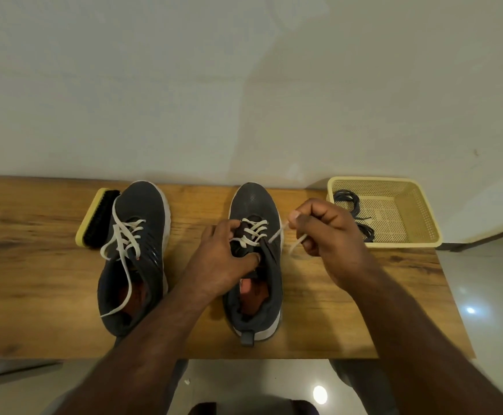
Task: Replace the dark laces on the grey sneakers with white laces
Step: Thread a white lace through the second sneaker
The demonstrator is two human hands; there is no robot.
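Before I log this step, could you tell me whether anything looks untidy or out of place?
Only the left sneaker: its white lace hangs loose and untied, one end trailing into the shoe opening. Nothing looks spilled or damaged.

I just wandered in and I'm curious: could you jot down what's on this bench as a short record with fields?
surface: wooden table
left sneaker: white lace threaded, ends loose
right sneaker: white lace partly threaded
left hand: grips the right sneaker at its tongue
right hand: pinches the lace end, pulling it sideways
basket: holds dark laces
brush: beside the left sneaker
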